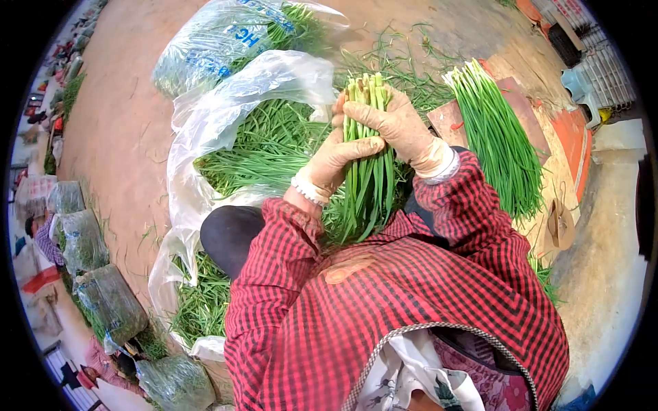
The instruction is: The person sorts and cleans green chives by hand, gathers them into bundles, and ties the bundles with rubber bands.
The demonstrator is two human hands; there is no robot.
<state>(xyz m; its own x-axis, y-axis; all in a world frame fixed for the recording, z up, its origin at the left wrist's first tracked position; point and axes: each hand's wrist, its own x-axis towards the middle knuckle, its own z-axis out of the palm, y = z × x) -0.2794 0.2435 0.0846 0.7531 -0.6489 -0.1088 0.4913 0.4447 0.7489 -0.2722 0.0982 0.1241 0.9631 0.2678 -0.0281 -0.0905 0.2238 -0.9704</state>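
Both my gloved hands are closed around a bunch of garlic chives (367,175), its pale cut ends up and its green leaves hanging toward my lap. My left hand (337,156) wraps the bunch from the left side, thumb across the front. From the right, my right hand (401,127) grips it just below the pale ends, its thumb also across the stalks. Left of my hands, an opened clear plastic bag (199,113) holds loose garlic chives (264,154). To the right, a larger pile of chives (497,140) lies on a board (524,109), white ends pointing away.
A printed plastic bag of greens (226,51) stands at the far side. Loose leaves (404,65) litter the floor. Several wrapped bundles (110,301) line the left, with other people beyond. A low stool (581,96) and a grey crate (606,75) are at the right.
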